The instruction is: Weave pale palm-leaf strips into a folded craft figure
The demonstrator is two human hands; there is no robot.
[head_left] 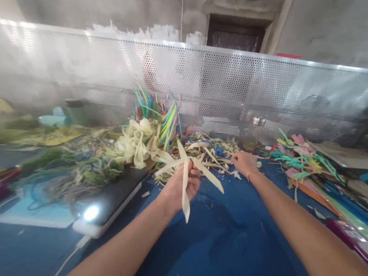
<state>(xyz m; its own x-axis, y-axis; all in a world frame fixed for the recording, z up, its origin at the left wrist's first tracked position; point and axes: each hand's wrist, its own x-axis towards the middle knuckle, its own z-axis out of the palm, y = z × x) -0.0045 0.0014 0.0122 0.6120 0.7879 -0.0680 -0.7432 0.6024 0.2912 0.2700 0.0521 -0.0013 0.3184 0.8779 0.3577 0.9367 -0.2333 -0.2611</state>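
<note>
My left hand (177,189) is closed around the middle of several pale yellow strips, which look like dried corn husk (211,178). The strips fan out in a star shape, with long tips pointing up, down and to the right. To its right, my right hand (244,162), with a thin bracelet at the wrist, has its fingers curled together; whatever they pinch is too small to make out. Behind both hands lies a heap of husk scraps (211,156), and a larger bunch of pale husks (137,141) sits to the left.
Colourful pipe cleaners (169,124) stand against the perforated metal panel (215,74). On the left, a lit lamp (92,213) rests on the blue table (224,253), trailing a white cable (61,269). Coloured paper pieces (299,151) and a purple tool (358,240) lie on the right.
</note>
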